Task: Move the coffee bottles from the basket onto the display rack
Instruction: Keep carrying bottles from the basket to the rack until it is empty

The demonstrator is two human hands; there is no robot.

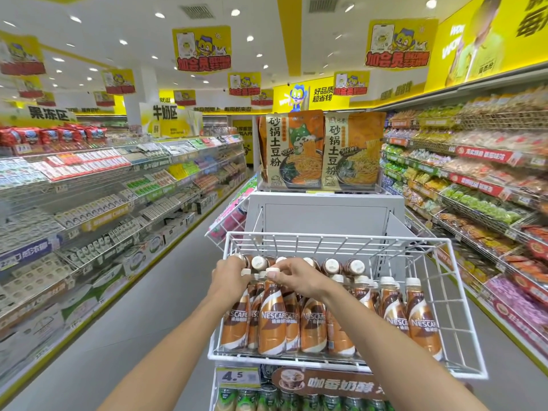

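Observation:
Several brown Nescafe coffee bottles (314,324) with white caps stand upright in a white wire display rack (462,310) in front of me. My left hand (229,275) grips the neck of a bottle (237,321) at the rack's front left. My right hand (296,277) pinches the white cap of the neighbouring bottle (271,321). More bottles stand behind, in the back row (344,266). No basket is in view.
Below the rack hang a 4.5 price tag (237,376) and a tier of green-labelled bottles (284,400). Above stand two noodle bags (321,149) on a grey stand. Stocked shelves line the aisle at left (103,185) and right (474,185).

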